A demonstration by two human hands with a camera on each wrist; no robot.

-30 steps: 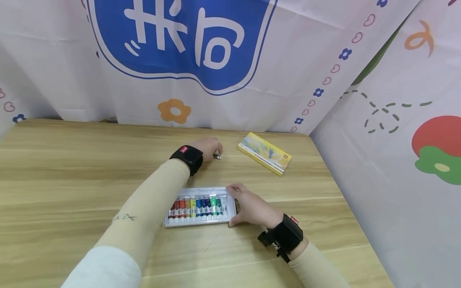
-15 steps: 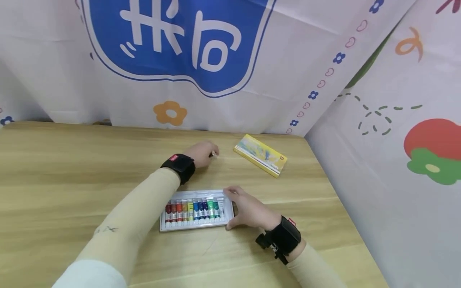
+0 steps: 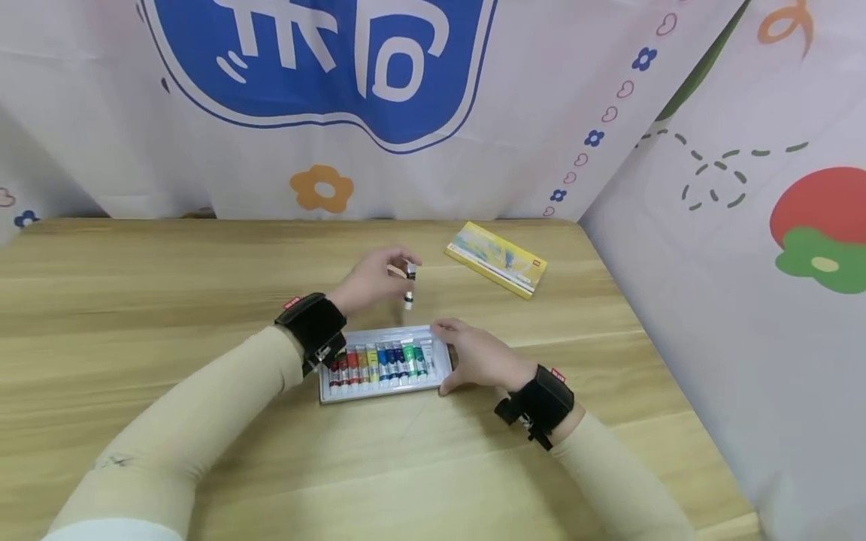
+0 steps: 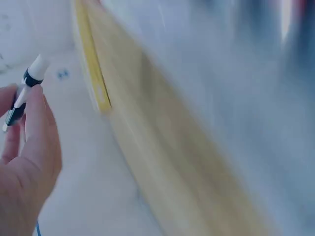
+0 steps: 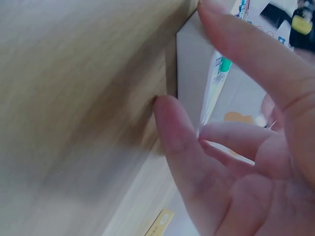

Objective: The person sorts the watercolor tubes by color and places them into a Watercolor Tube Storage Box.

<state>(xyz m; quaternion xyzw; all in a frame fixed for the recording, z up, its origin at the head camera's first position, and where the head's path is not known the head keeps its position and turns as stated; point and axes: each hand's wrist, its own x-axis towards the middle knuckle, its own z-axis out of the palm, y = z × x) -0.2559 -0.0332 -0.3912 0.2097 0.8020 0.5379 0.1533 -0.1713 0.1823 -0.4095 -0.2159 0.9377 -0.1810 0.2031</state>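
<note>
Left hand (image 3: 372,279) pinches a small black-and-white paint tube (image 3: 410,275) between thumb and fingers, raised over the surface (image 3: 169,323) just beyond the white tray (image 3: 443,362); any print on it too small to read. Right hand (image 3: 483,357) grips the tray's right end, thumb at the near corner, fingers at the far one. Row of colored tubes (image 3: 382,364) inside, labels illegible from here. Yellow box (image 3: 497,259) farther back, picture on its face, small red logo, lettering unreadable. Both black wrist straps (image 3: 543,398) carry red tags. Wall cloth behind: blue badge (image 3: 311,83), big white characters cut off at top.
</note>
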